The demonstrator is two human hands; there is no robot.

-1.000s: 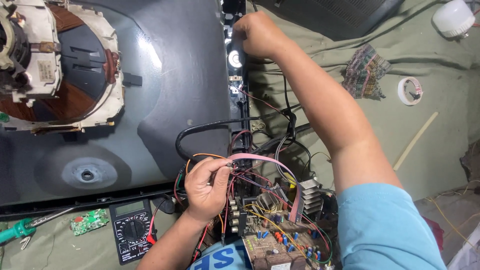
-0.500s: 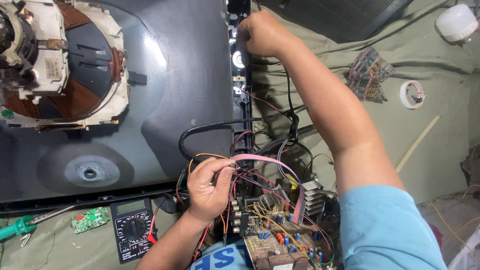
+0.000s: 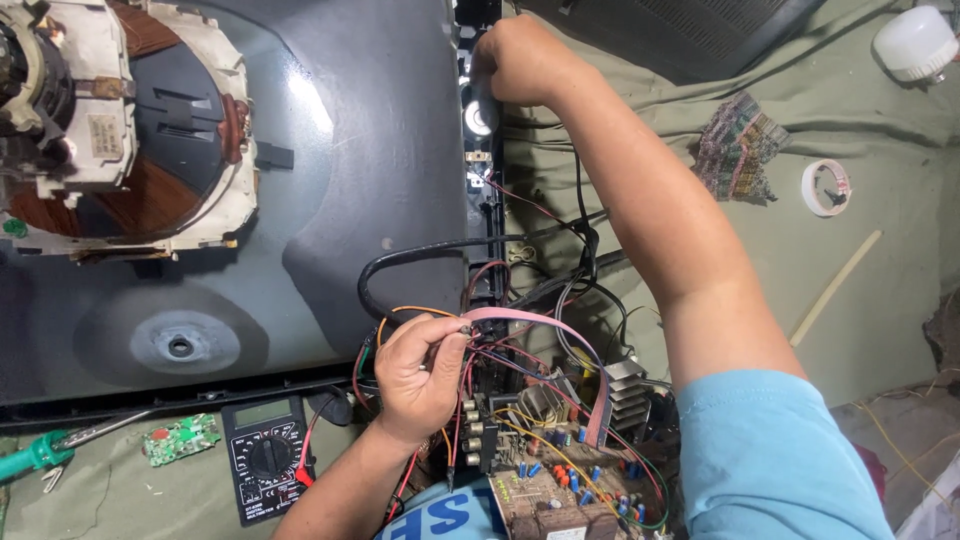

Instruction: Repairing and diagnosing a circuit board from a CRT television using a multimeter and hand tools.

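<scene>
A large picture tube [image 3: 330, 200] lies face down, its white and copper deflection yoke [image 3: 120, 130] at the upper left. My left hand [image 3: 418, 372] pinches a bundle of thin coloured wires [image 3: 470, 345] beside a pink ribbon cable [image 3: 560, 335], just above a circuit board [image 3: 560, 490] crowded with small parts. My right hand [image 3: 520, 60] reaches far up and is closed on the black frame strip [image 3: 482, 150] along the tube's right edge. A thick black cable [image 3: 420, 255] loops between the two hands.
A black multimeter [image 3: 265, 460] with red leads lies at the lower left, next to a small green board [image 3: 180, 440] and a green-handled screwdriver [image 3: 40, 455]. On the olive cloth sit a tape roll [image 3: 826, 187], a wooden stick [image 3: 835, 287], a rag [image 3: 735, 150] and a white bulb [image 3: 915, 42].
Almost nothing differs. My left hand shifts its fingers slightly on the wires, and my right hand stays closed on the frame strip.
</scene>
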